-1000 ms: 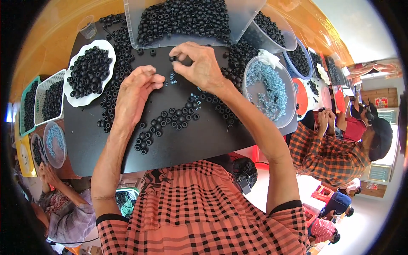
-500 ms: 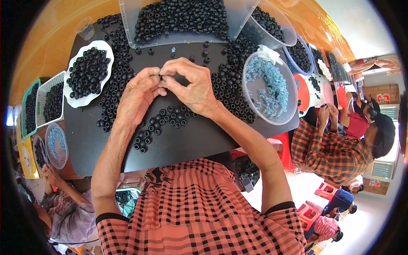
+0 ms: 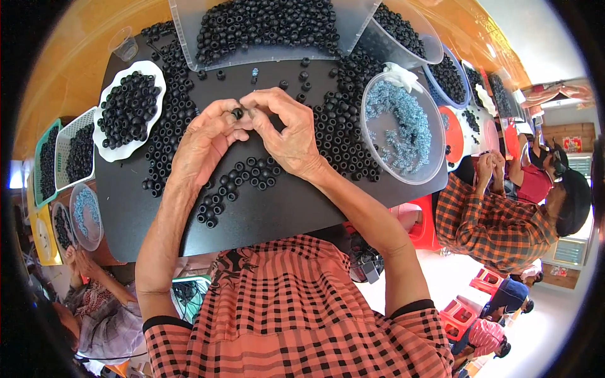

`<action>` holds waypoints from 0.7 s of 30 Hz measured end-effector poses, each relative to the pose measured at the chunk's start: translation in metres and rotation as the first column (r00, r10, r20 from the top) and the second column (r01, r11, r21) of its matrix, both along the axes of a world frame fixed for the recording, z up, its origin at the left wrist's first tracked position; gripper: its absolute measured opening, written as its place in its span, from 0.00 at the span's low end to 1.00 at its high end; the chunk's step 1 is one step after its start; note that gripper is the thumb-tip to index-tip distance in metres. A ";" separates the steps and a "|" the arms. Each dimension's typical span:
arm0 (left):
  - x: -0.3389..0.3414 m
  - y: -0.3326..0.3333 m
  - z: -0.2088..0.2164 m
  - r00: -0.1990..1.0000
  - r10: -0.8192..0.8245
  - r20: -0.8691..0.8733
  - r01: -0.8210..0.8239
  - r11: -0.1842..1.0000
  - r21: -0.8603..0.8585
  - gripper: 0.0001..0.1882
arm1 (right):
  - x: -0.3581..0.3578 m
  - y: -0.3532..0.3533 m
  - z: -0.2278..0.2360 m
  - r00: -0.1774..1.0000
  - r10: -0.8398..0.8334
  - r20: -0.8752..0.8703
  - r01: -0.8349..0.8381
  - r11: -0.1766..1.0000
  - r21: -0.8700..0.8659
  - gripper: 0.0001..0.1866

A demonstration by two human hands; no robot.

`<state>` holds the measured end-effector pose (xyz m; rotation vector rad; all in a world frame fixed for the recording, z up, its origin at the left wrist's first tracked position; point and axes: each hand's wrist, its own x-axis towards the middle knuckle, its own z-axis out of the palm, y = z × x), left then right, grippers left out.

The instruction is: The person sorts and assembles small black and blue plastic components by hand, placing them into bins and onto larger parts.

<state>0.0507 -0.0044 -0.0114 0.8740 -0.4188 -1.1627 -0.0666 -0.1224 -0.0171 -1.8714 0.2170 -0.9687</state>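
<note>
My left hand (image 3: 203, 143) pinches a small black ring-shaped part (image 3: 237, 113) between thumb and forefinger above a black board (image 3: 277, 211). My right hand (image 3: 285, 130) meets it fingertip to fingertip, its fingers closed on something too small to make out. Loose black rings (image 3: 236, 183) lie scattered on the board just below both hands. A clear tray (image 3: 271, 25) heaped with black rings stands beyond my fingers. A small blue-grey piece (image 3: 254, 74) lies on the board between the tray and my hands.
A white dish of black rings (image 3: 128, 108) sits at the left. A clear round tub of pale blue spiral pieces (image 3: 403, 129) sits at the right, with more tubs of black rings (image 3: 403, 31) behind it. A person in a checked shirt (image 3: 498, 220) works at the right; another sits lower left.
My right hand drew back from near the clear tray to my left hand. Both hands came together and now hold a black ring between the fingertips.
</note>
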 end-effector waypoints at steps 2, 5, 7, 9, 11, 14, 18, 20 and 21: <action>0.001 -0.001 -0.002 1.000 0.008 -0.026 -0.009 1.000 -0.008 0.09 | -0.001 0.000 0.003 0.999 -0.027 0.024 0.029 0.995 -0.100 0.11; 0.002 -0.002 -0.006 1.000 -0.010 -0.012 0.010 1.000 -0.021 0.09 | -0.002 0.001 0.003 0.999 -0.029 0.021 0.032 0.986 -0.163 0.11; -0.002 -0.002 -0.003 0.995 -0.018 0.093 0.017 1.000 0.009 0.08 | -0.003 0.002 0.004 0.999 -0.032 0.016 0.035 0.977 -0.212 0.11; -0.002 0.001 -0.004 0.994 -0.027 0.109 0.023 0.999 0.032 0.08 | -0.003 0.002 0.002 1.000 -0.024 -0.008 0.021 0.962 -0.272 0.11; -0.002 0.003 -0.002 0.992 -0.022 0.126 0.018 0.999 0.033 0.08 | -0.004 0.002 0.001 0.999 -0.038 0.008 0.039 0.966 -0.254 0.11; 0.005 0.003 -0.006 0.992 0.005 0.126 -0.005 1.000 -0.004 0.07 | -0.008 -0.001 0.003 0.997 -0.071 0.031 0.076 0.968 -0.241 0.10; 0.005 0.005 -0.003 0.989 0.081 0.121 -0.085 0.996 0.029 0.07 | -0.013 -0.009 0.003 0.989 -0.142 -0.040 0.131 0.968 -0.212 0.06; 0.004 0.006 -0.003 0.986 0.109 0.128 -0.116 0.992 0.051 0.07 | -0.018 -0.024 0.007 0.970 -0.202 -0.133 0.141 0.919 -0.369 0.05; 0.004 0.006 -0.003 0.986 0.110 0.126 -0.117 0.992 0.049 0.07 | -0.018 -0.035 0.007 0.970 -0.188 -0.154 0.118 0.918 -0.379 0.04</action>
